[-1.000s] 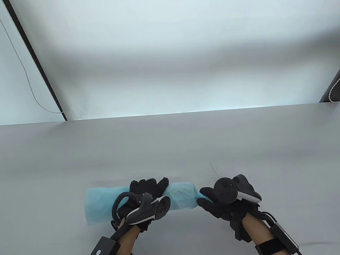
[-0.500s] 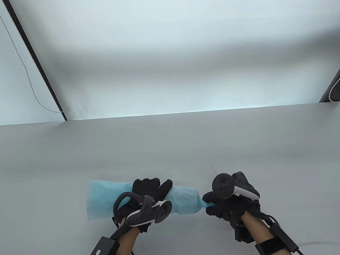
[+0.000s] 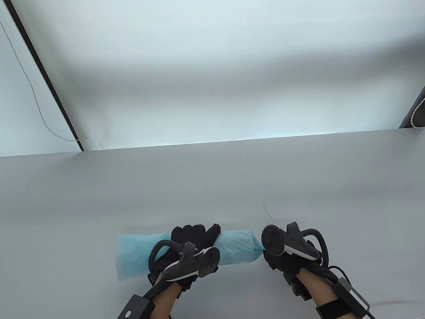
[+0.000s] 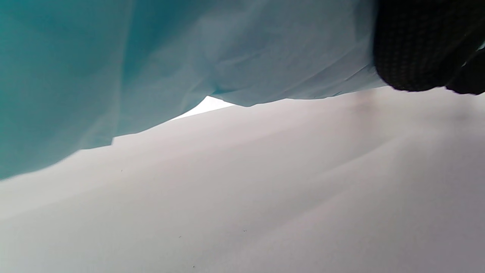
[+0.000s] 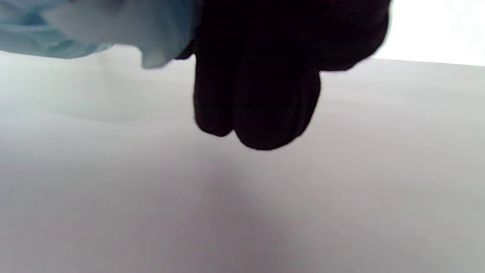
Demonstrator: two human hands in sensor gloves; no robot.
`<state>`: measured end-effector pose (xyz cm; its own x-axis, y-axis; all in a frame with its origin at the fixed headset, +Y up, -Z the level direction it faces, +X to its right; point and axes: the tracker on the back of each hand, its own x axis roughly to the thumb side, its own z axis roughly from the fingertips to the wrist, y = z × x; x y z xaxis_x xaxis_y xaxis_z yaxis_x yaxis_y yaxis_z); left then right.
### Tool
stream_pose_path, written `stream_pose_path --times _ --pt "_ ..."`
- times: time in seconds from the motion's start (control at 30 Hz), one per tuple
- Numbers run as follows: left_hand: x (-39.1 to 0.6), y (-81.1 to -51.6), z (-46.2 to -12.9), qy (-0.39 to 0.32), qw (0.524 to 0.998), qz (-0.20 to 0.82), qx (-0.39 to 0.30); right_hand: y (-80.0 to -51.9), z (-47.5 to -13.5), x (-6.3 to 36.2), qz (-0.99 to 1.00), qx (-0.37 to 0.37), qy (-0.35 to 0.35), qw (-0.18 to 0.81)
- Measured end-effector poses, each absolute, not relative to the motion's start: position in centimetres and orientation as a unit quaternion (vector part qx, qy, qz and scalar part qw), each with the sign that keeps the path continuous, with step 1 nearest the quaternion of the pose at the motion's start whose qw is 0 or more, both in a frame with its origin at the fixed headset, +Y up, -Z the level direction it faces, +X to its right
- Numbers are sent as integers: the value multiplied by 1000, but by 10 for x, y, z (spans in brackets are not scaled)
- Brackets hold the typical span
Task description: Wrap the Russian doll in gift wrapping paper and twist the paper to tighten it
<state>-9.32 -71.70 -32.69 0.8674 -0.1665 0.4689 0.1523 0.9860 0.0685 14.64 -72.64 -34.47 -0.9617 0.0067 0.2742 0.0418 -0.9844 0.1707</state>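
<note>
Pale blue wrapping paper (image 3: pixel 236 250) rolled into a tube lies near the front edge of a grey table (image 3: pixel 214 181), held at two places.

The left hand (image 3: pixel 189 245) curls over the roll's middle; the right hand (image 3: pixel 283 258) pinches the gathered, pointed right end. The left end hangs open and loose, darker teal where layered. The doll inside cannot be seen.

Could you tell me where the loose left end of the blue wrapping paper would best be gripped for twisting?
Probably just past the left hand, where the blue wrapping paper leaves the bundle; come from the left. That end lies wide and untwisted, while the right hand already pinches the gathered end.
</note>
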Motion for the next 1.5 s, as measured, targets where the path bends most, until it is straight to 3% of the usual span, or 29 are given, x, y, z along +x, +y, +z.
stream_pose_path --times 0.23,0.33,0.43,0.63,0.7,0.77,0.93,1.07,1.17,1.37,1.5 --pt "-97 -717 -330 -250 967 -55 -3 -725 -347 161 -967 -168 -122 -148" --pt "-98 -716 -331 -256 966 -39 -5 -722 -343 158 -974 -184 -90 -95" --pt "-99 -714 -334 -257 966 -12 -24 -720 -338 149 -976 -214 19 38" --pt "-94 -712 -339 -256 961 58 -84 -719 -333 146 -966 -225 62 113" --pt "-92 -714 -337 -252 963 37 -84 -719 -333 145 -966 -217 54 129" --pt "-89 -715 -332 -247 968 8 -51 -718 -333 146 -971 -201 3 126" --pt "-84 -717 -325 -248 966 -61 -34 -692 -325 156 -969 -216 -92 73" --pt "-79 -720 -323 -254 964 -75 -20 -674 -311 150 -964 -263 -23 -32" --pt "-69 -721 -316 -277 956 -90 -12 -677 -305 131 -953 -295 -15 -65" --pt "-54 -717 -303 -309 947 -83 10 -695 -302 104 -946 -314 -69 -45" --pt "-52 -711 -301 -319 947 -23 5 -699 -298 97 -944 -325 -6 46"
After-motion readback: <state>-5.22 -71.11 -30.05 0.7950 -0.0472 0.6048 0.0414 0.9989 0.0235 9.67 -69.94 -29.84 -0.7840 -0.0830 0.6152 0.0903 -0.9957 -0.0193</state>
